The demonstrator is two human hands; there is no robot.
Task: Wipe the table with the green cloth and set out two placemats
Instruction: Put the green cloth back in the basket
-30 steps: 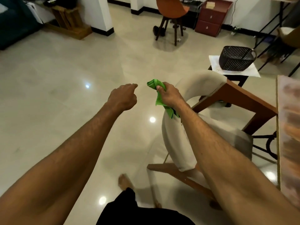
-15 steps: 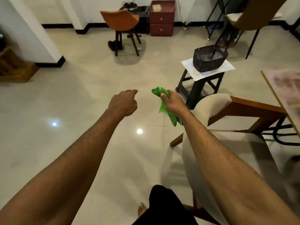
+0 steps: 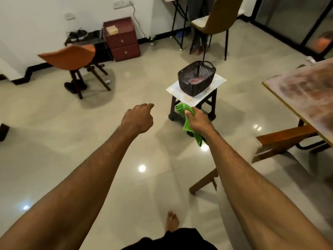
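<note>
My right hand (image 3: 197,120) grips the green cloth (image 3: 187,123), which hangs down crumpled in the air over the floor. My left hand (image 3: 138,118) is a closed fist with nothing in it, held out at the same height to the left of the cloth. The table (image 3: 306,98), with a mottled brown top, juts in at the right edge. A dark woven basket (image 3: 196,78) stands on a pale mat on a small black stool (image 3: 210,101) just beyond my right hand; something reddish lies inside it.
A cushioned wooden chair (image 3: 281,141) sits at the table's near side, right of my right arm. An orange chair (image 3: 72,56) and a red drawer unit (image 3: 122,38) stand at the far left, a tan chair (image 3: 216,17) at the back. Glossy tiled floor lies ahead.
The view has swung to the right: the stool with the basket and the table have come nearer and more central. Both hands keep their pose, the right still holding the cloth.
</note>
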